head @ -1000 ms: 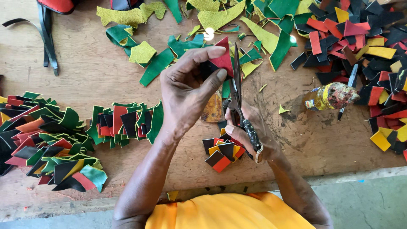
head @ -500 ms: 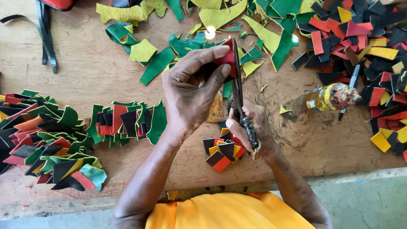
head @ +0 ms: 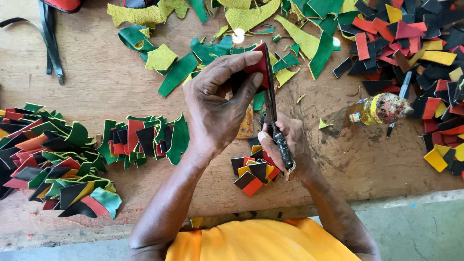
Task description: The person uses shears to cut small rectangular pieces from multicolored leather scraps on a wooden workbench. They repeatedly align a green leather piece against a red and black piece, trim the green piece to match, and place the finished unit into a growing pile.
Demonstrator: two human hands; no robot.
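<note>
The red leather piece (head: 262,65) sits just above the middle of the view, toward twelve o'clock from the person's wrists, pinched between thumb and curled fingers of the left hand (head: 215,108) and lifted clear of the wooden workbench (head: 96,82). The right hand (head: 285,140), at about four o'clock from the left, is closed around the dark handles of the scissors (head: 274,123), whose blades run up to meet the piece's right edge. The scrap looks thin, light and limp, so it will likely flop unless gripped close to the cut line; a thumb-and-forefinger pinch beside the blades, as here, seems the firm place to hold, and its smooth face may slip under pressure. Below the hands, toward five o'clock, lies a small stack of cut pieces (head: 253,171) in black, red, orange and yellow. At nine o'clock spread rows of green, red and black pieces (head: 58,154); green and yellow offcuts (head: 232,29) lie at twelve, mixed scraps (head: 415,43) at two, and a grimy glue bottle (head: 379,108) lies at three.
</note>
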